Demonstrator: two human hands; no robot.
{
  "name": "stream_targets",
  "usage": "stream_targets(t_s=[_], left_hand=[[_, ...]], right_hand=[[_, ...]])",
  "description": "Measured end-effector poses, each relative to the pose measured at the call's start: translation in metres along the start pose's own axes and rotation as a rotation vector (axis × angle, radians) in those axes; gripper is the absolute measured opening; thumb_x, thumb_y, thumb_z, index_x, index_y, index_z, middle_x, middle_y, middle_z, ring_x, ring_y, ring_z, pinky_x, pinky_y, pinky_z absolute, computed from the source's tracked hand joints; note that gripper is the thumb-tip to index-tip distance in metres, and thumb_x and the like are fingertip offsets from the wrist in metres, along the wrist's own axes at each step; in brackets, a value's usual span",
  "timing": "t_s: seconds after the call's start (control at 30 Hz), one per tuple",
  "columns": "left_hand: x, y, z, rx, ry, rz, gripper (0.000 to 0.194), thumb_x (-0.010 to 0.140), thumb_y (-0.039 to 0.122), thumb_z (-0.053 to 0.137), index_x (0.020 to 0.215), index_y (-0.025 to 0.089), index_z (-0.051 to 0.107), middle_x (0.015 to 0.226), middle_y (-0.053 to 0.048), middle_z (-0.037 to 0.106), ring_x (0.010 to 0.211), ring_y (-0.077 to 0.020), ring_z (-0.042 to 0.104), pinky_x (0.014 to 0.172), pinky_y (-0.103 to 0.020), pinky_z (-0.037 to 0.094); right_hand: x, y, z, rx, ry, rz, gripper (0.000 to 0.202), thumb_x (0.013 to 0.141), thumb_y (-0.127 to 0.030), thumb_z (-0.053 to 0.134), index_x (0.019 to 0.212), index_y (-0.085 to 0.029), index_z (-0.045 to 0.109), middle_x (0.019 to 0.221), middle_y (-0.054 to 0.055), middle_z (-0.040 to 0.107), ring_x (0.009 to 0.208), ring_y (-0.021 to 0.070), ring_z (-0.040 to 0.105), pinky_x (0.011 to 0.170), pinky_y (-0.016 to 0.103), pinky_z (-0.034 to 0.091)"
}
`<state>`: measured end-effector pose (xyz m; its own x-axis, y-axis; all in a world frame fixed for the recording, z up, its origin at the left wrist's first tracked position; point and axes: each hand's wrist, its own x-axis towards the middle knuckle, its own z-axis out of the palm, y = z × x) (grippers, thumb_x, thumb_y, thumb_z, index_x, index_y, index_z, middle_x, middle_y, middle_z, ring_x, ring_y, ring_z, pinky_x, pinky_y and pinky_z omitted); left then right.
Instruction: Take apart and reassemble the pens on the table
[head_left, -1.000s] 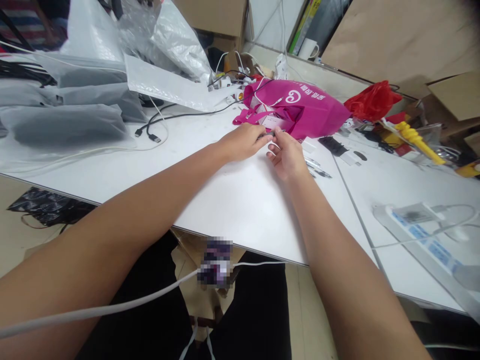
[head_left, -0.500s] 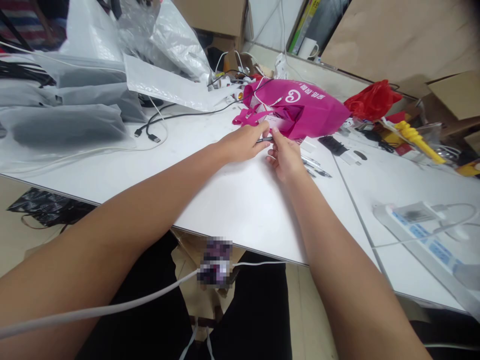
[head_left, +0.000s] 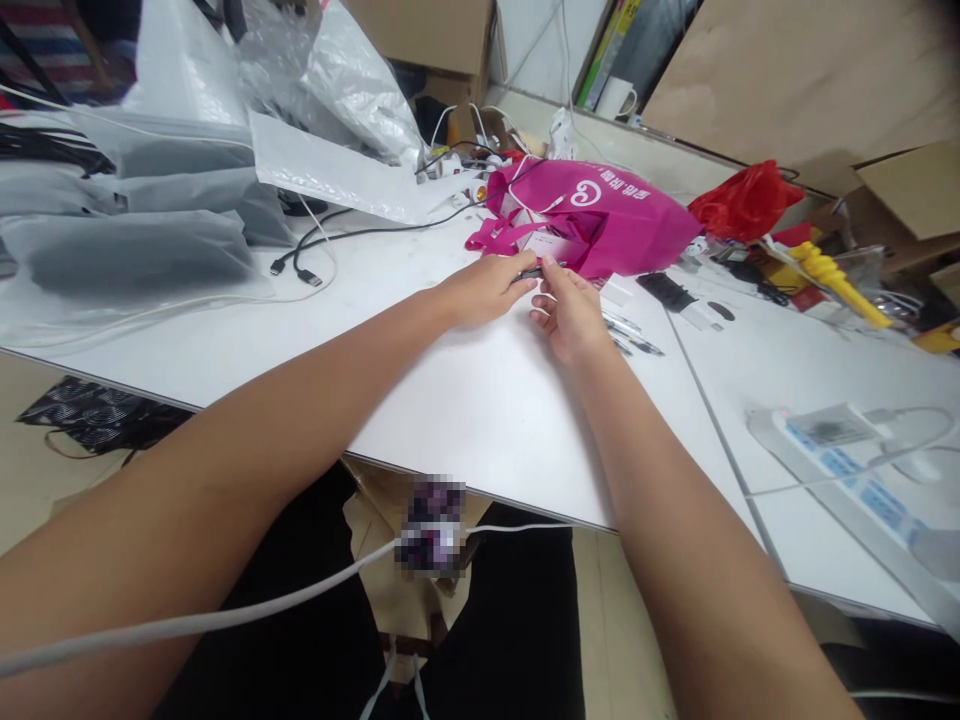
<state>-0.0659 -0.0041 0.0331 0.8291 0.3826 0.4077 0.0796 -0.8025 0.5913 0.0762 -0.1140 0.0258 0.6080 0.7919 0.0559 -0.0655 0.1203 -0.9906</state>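
My left hand (head_left: 487, 288) and my right hand (head_left: 571, 312) meet above the white table (head_left: 480, 400), in front of a pink bag. Between their fingertips is a slim black pen-like piece (head_left: 531, 272), gripped from both sides. Fingers cover most of it, so its exact kind is hard to make out. The lower fingers of my right hand curl loosely beneath. Just right of that hand lie several pens (head_left: 630, 332) with clear and silvery barrels. Behind my hands, the pink bag (head_left: 637, 215) lies on its side, a white box (head_left: 546, 243) showing at its opening.
Grey plastic-wrapped packages (head_left: 135, 255) are piled on the left, with black USB cables (head_left: 309, 276) beside them. At the right sit a white power strip (head_left: 847, 480), a black flat item (head_left: 666, 292) and a red plastic bag (head_left: 750, 200). A white cable (head_left: 225, 618) crosses below my left forearm.
My fingertips have shifted slightly, and the black piece now tilts up a little toward my right hand. Both arms stay almost where they were.
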Motion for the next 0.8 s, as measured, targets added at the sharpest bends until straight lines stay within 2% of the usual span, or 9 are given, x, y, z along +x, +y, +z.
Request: stream_targets(t_s=[0.13,0.3,0.4,0.6,0.8], left_hand=[[0.002,-0.002,0.0,-0.013,-0.002,0.028,0.025,0.114,0.029,0.055,0.129,0.021,0.074,0.129,-0.013,0.081,0.118,-0.0278,0.074,0.105,-0.038,0.052],[0.002,0.002,0.001,-0.014,-0.029,0.022,0.023,0.116,0.031,0.052,0.11,0.021,0.072,0.107,-0.009,0.079,0.099,-0.0242,0.07,0.093,-0.037,0.049],[0.003,0.004,0.003,-0.051,-0.021,0.028,0.026,0.117,0.033,0.049,0.103,0.022,0.068,0.101,-0.008,0.076,0.095,-0.0232,0.067,0.091,-0.037,0.048],[0.007,-0.006,0.01,-0.087,0.038,0.044,0.033,0.119,0.041,0.049,0.099,0.023,0.067,0.099,-0.008,0.074,0.094,-0.0253,0.068,0.093,-0.04,0.051],[0.009,-0.007,0.017,-0.132,0.05,0.106,0.04,0.122,0.044,0.044,0.097,0.023,0.068,0.096,-0.008,0.076,0.094,-0.0249,0.071,0.093,-0.04,0.055]], right_hand=[[-0.003,-0.003,0.0,0.025,-0.024,-0.009,0.051,0.085,-0.063,0.102,0.09,-0.028,0.064,0.086,-0.007,0.071,0.069,0.0088,0.065,0.058,0.02,0.053],[-0.005,-0.008,-0.001,-0.011,0.008,-0.015,0.059,0.083,-0.064,0.105,0.084,-0.027,0.06,0.075,-0.007,0.065,0.067,0.0096,0.065,0.056,0.02,0.052],[-0.005,-0.009,0.0,-0.002,0.018,-0.028,0.062,0.081,-0.067,0.105,0.083,-0.027,0.059,0.073,-0.007,0.063,0.067,0.0098,0.065,0.056,0.02,0.052],[-0.006,-0.008,0.0,-0.016,-0.032,-0.055,0.061,0.077,-0.076,0.103,0.091,-0.028,0.067,0.085,-0.004,0.074,0.081,0.0145,0.073,0.063,0.025,0.056],[-0.003,-0.009,-0.004,-0.026,-0.056,-0.106,0.068,0.075,-0.082,0.102,0.08,-0.027,0.062,0.073,-0.004,0.064,0.073,0.0132,0.068,0.06,0.024,0.054]])
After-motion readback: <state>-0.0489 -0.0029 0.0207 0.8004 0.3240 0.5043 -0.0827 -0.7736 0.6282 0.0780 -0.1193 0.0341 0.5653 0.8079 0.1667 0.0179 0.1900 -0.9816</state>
